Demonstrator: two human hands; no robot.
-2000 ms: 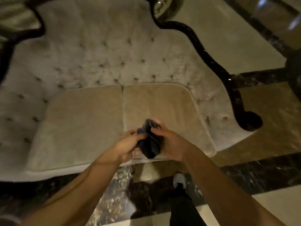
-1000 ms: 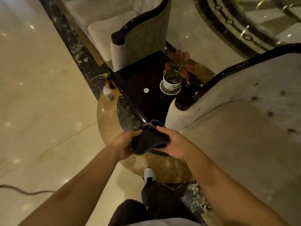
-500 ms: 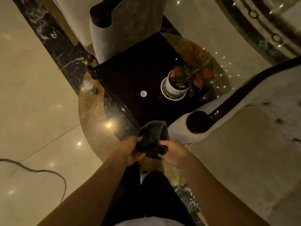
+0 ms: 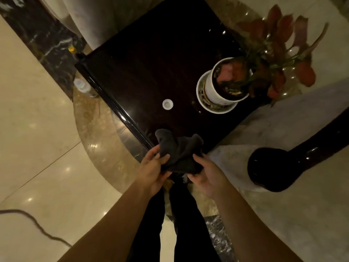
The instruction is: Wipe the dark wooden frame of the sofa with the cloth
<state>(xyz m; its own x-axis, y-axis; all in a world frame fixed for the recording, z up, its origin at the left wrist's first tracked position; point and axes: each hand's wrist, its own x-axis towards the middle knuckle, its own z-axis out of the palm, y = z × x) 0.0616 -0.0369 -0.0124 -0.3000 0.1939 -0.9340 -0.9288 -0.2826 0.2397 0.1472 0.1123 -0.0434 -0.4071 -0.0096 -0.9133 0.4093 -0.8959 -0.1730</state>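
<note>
A dark grey cloth (image 4: pixel 179 150) is bunched between both hands at the middle of the view, over the near corner of a side table. My left hand (image 4: pixel 153 167) grips its left side and my right hand (image 4: pixel 205 174) holds its right side from below. The sofa's dark wooden frame (image 4: pixel 279 167) ends in a glossy rounded knob at the right, a short way from my right hand, and runs up to the right edge. Pale upholstery (image 4: pixel 283 127) of the sofa arm lies beside it.
A dark glossy side table (image 4: pixel 151 59) holds a white potted plant (image 4: pixel 224 86) with red leaves and a small white cap (image 4: pixel 167 104). Two bottles (image 4: pixel 83 87) stand on the floor at its left. Another sofa (image 4: pixel 98 19) is beyond. A cable (image 4: pixel 35 225) crosses the floor.
The view has swung from the sofa seat to its left arm end and closed in on the side table. Both hands have kept hold of the cloth, reworking it.
</note>
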